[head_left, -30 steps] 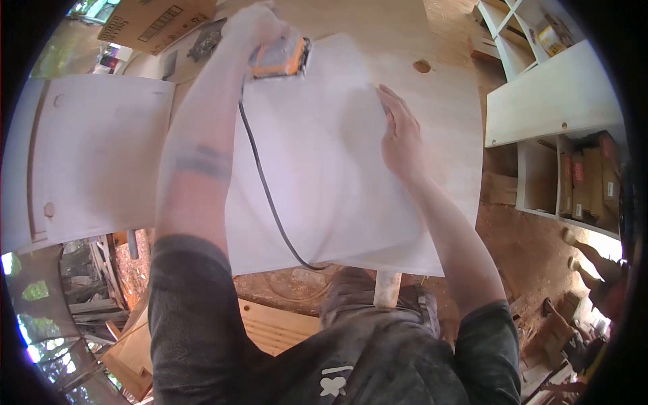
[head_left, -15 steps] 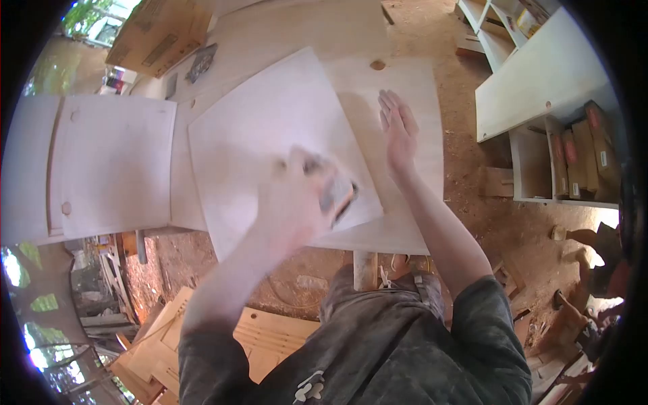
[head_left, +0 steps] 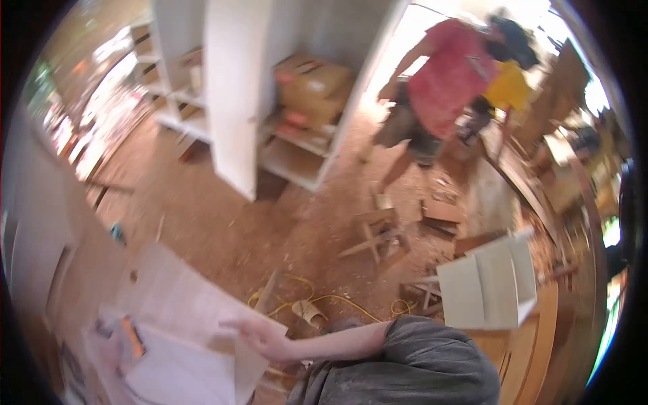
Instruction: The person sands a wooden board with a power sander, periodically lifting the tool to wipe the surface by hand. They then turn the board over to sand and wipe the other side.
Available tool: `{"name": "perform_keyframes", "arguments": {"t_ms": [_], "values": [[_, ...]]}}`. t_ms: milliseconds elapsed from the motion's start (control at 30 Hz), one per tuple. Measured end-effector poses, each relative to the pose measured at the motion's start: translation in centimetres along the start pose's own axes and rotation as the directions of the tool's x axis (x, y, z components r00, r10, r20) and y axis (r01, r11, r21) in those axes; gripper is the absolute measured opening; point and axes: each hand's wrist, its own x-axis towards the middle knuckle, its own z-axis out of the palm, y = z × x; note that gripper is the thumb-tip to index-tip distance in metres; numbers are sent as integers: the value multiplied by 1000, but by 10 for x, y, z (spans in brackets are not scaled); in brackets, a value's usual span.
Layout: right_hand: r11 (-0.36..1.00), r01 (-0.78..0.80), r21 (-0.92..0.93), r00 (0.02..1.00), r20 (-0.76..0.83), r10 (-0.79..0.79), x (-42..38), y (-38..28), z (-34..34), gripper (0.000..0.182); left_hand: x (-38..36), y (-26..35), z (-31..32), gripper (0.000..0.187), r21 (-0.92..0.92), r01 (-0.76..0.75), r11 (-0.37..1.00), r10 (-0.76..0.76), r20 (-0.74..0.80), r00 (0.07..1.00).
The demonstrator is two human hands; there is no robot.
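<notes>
At the lower left, my left hand (head_left: 108,354) is wrapped about a hand-sized block tool with orange and dark parts (head_left: 135,336). Motion blur hides its exact kind. The tool rests over a white panel (head_left: 182,371), which lies on a larger pale board (head_left: 182,287). My right hand (head_left: 264,339) is over the near right edge of that board, its fingers stretched out to the left and holding nothing.
A tall white cabinet (head_left: 233,94) with cardboard boxes (head_left: 314,91) stands ahead. To its right a person in a red shirt (head_left: 449,74) leans over. A yellow cord (head_left: 344,300), a stool-like wooden frame (head_left: 378,236) and a small white shelf unit (head_left: 482,283) are on the right.
My view has swung to the right, so the panel and both hands now appear at the lower left. The cabinet and the person in red have come into fuller view.
</notes>
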Motion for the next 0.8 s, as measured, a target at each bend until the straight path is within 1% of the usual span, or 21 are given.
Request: {"name": "perform_keyframes", "arguments": {"t_ms": [33, 67, 133, 200, 233, 267, 300, 333, 367, 400, 433, 467, 500, 533, 567, 600, 633, 667, 733, 767, 800], "values": [[1000, 7, -22, 1000, 18, -7, -10, -3, 6, 45, 25, -34, 4, 53, -11, -41, 999, 41, -69, 997], [999, 27, -30, 1000, 2, -27, -18, -7, 11, 45, 49, -62, 7, 44, -16, -60, 998, 57, -145, 988], [997, 69, -40, 997, -17, -69, -31, -12, 14, 44, 65, -42, -22, 49, -144, -6, 990, 7, 4, 1000], [998, 45, -33, 999, -8, -45, -42, -10, 17, 44, 80, -50, -22, 48, -305, 15, 952, 20, 113, 993], [999, 29, -15, 1000, 6, -28, -47, -9, 20, 44, 82, -50, -23, 50, -323, -7, 946, 43, 106, 993], [1000, 5, -14, 1000, -19, -6, -49, -8, 19, 43, 87, -46, -18, 51, -309, -57, 949, 84, 75, 994], [1000, -22, -2, 999, -25, 22, -48, -4, 19, 42, 88, -44, -14, 53, -262, -115, 958, 124, 19, 992], [998, -58, 23, 998, 4, 58, -48, -3, 23, 40, 79, -44, -11, 54, -214, -161, 964, 160, -22, 987], [987, -162, -12, 987, -2, 162, -47, -13, 20, 39, 62, -40, -12, 56, -160, -189, 969, 185, -38, 982], [962, -267, -55, 963, 33, 269, -45, -23, 13, 37, 40, -28, -13, 57, -97, -217, 971, 214, -48, 976], [992, -122, 19, 991, -51, 123, -43, -17, 13, 35, 20, -19, -12, 59, -19, -240, 971, 239, -52, 970], [975, -222, 27, 975, -16, 222, -43, -10, 9, 33, -4, -6, -12, 60, 61, -256, 965, 259, -50, 965], [995, -78, 58, 992, -95, 83, -33, -17, 7, 38, -27, 6, -10, 62, 102, -234, 967, 238, -31, 971], [993, -76, 86, 995, -62, 82, -24, -32, 2, 38, -52, 18, 5, 66, -113, -120, 986, 113, -60, 992], [999, -37, 19, 999, -15, 37, -13, -38, -5, 36, -71, 38, -3, 59, -96, -69, 993, 76, 71, 995], [999, -13, 47, 1000, -9, 13, -5, -32, -7, 34, -99, 76, -18, 49, 143, -46, 989, 39, 53, 998], [998, 13, 62, 1000, -29, -12, 3, -27, -10, 33, -118, 91, -21, 50, 147, -35, 988, 20, 102, 995], [997, 11, 80, 1000, 1, -11, 10, -24, -10, 32, -137, 100, -20, 51, 142, -38, 989, 16, 152, 988], [994, 28, 107, 999, 18, -31, 20, -24, -16, 30, -182, 120, -13, 44, 131, -39, 991, 24, 112, 993], [996, 35, 81, 996, 76, -42, 31, -22, -20, 30, -196, 132, -10, 40, 125, -51, 991, 39, 102, 994], [997, 54, 54, 990, 128, -61, 41, -23, -21, 29, -211, 142, -11, 41, 130, -35, 991, 20, 118, 993]]}}
